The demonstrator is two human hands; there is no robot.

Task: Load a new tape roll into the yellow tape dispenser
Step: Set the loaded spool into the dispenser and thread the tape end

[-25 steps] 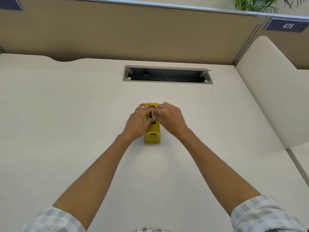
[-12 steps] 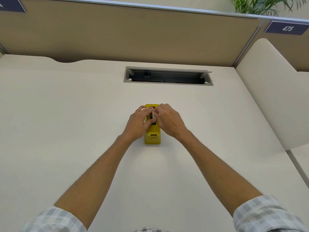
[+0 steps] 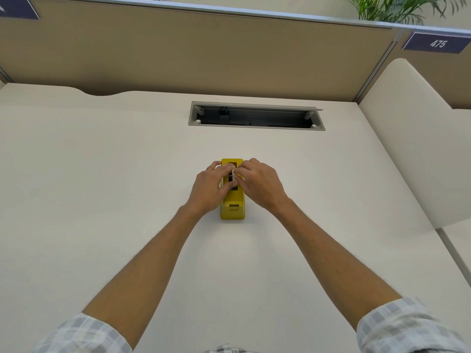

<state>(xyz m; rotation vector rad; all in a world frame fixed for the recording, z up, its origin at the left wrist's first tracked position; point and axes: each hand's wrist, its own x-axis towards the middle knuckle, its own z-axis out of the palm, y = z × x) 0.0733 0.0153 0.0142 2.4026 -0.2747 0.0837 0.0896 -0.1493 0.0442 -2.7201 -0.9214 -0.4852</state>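
There is only one view, from a camera on the person's head. It looks forward and down over the worktop (image 3: 102, 200) from above. The wide lens bends the far partition (image 3: 204, 59) at the edges. Both forearms enter from the bottom corners and meet near the middle, where the left hand (image 3: 209, 189) and the right hand (image 3: 260, 184) are at the dispenser (image 3: 232, 210), about an arm's reach away. The far worktop edge, with the cable slot (image 3: 254, 118), lies in the upper part.
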